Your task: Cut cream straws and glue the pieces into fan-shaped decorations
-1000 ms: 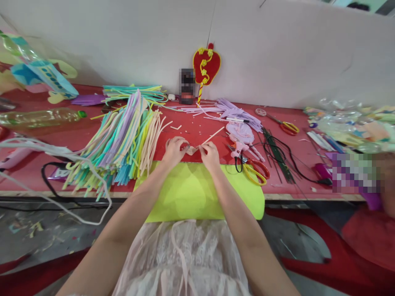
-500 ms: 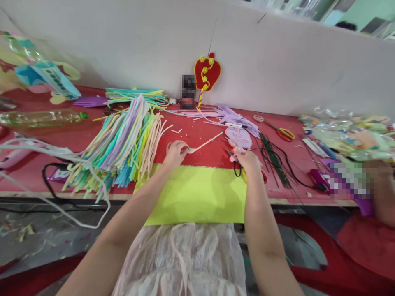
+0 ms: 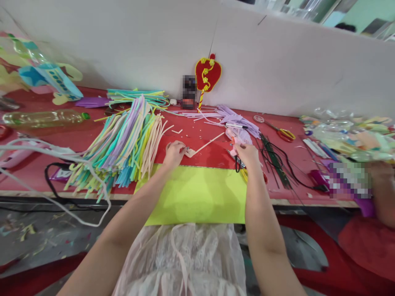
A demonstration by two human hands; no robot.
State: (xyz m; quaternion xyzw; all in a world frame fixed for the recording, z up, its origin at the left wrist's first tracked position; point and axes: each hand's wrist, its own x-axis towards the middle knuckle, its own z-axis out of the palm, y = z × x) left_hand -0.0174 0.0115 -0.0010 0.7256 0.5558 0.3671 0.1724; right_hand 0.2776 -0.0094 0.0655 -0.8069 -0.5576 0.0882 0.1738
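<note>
My left hand [image 3: 175, 153] pinches the folded end of a cream pipe cleaner [image 3: 206, 144] above the red tabletop. The rest of that strip runs out to the right as a straight tail. My right hand [image 3: 247, 153] is closed around a small pink glue gun [image 3: 235, 146] with an orange tip, partly hidden by my fingers. Scissors with yellow handles [image 3: 244, 175] lie under my right wrist. A lime-green sheet [image 3: 197, 195] spreads below both hands, at the table's front edge.
A large bundle of pastel pipe cleaners [image 3: 123, 144] lies left of my hands. Lilac pipe cleaners [image 3: 233, 116] are behind my right hand. A red fan-shaped piece [image 3: 208, 74] stands by the wall. Dark green stems [image 3: 274, 160] and a black cord lie right. Another person's arm [image 3: 382, 189] is at far right.
My right hand has lifted slightly with the glue gun, exposing more of it. My left hand has shifted a little left, and more of the strip's folded end now shows.
</note>
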